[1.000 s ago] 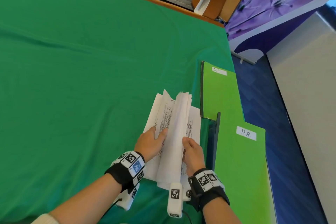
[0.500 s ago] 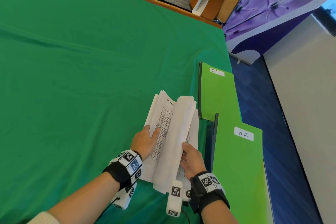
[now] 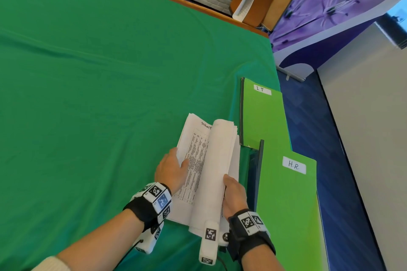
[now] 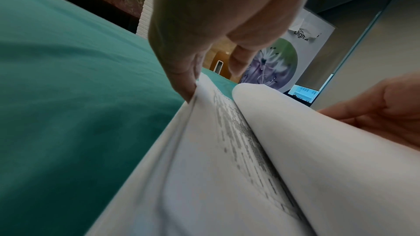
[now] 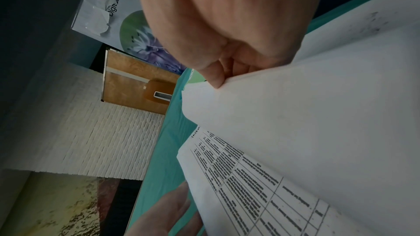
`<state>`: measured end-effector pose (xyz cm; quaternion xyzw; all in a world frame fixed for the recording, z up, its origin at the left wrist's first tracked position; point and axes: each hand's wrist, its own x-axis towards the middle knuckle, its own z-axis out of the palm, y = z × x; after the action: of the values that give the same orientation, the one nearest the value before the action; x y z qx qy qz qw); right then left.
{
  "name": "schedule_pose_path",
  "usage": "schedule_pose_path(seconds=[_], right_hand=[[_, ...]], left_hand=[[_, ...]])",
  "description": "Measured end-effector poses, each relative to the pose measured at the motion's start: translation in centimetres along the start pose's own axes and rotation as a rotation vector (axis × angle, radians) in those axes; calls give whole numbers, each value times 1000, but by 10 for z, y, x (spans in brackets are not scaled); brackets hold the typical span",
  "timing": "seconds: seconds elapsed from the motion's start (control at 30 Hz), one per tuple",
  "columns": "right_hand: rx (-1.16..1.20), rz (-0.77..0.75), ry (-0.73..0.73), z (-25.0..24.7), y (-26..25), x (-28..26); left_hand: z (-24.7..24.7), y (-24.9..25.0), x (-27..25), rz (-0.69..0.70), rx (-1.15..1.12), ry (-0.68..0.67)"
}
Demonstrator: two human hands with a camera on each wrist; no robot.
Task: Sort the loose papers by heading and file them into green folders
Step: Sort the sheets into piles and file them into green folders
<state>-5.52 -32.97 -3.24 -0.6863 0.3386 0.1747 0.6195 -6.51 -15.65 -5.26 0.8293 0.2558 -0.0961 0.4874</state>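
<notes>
Both hands are on the stack of papers (image 3: 199, 160) at the near right of the green-covered worktop (image 3: 99, 83). The left hand (image 3: 170, 168) pinches the stack's left edge, thumb lying on a printed table sheet headed in handwriting. The right hand (image 3: 234, 193) grips a thick bundle of sheets (image 3: 218, 160) curled up and over toward the right, fingers tucked beneath it. Just to the right lie two green folders: the one labelled "I.T" (image 3: 263, 116) farther off, the one labelled "H.R." (image 3: 288, 204) nearer, overlapping its corner, both shut.
</notes>
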Motion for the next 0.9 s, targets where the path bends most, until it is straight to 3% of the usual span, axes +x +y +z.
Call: schedule_pose_path(seconds=[0.17,0.3,0.4,0.53,0.63,0.77,0.9], right_hand=[[-114,-82,99,3,4,4],[-145,-157,154,0,7,9],[-202,-223,212,-1,8,6],[-301,-385,314,-2,5,-6],[-396,-559,364,-1,6,-12],[-543,-698,327,1,7,-12],[-671,-722,277,3,10,-10]], left_hand=[[2,9,-4,98,175,67],[0,7,-1,-43,429,-1],[0,2,1,-62,501,-2],[-6,-2,6,66,503,2],[-11,0,8,198,665,-34],[-17,10,5,288,940,-91],[-13,23,0,410,1014,-104]])
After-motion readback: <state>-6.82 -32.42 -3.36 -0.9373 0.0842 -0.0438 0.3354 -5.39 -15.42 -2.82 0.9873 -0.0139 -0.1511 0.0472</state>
